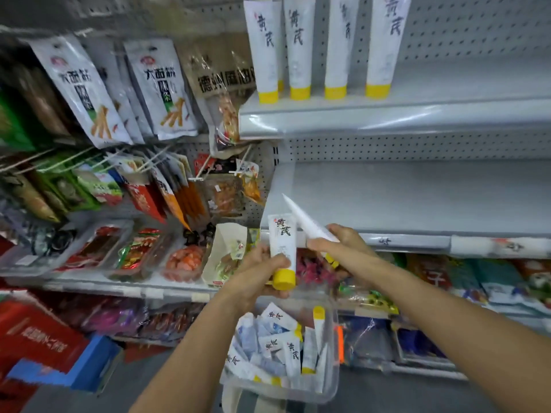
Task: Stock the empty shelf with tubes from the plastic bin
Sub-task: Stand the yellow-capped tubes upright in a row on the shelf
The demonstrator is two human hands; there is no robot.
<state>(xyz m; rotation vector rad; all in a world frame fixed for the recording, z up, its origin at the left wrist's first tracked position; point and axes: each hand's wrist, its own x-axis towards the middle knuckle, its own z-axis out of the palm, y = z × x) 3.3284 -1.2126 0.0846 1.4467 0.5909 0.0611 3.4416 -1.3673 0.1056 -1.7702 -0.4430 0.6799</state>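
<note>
My left hand (258, 271) grips a white tube with a yellow cap (282, 248), cap down, in front of the empty grey shelf (417, 198). My right hand (343, 241) holds a second white tube (304, 219), tilted with its flat end pointing up-left toward the shelf's left end. Below my hands a clear plastic bin (331, 380) holds several more white tubes (283, 344) lying in a heap. On the shelf above, several tubes (298, 49) stand upright on their yellow caps in a row.
Snack packets hang on pegs at the left (89, 93), with trays of packaged food (134, 257) beneath them. Below the empty shelf is a shelf of colourful bags (477, 278). Red and blue boxes (44, 347) sit low at the left.
</note>
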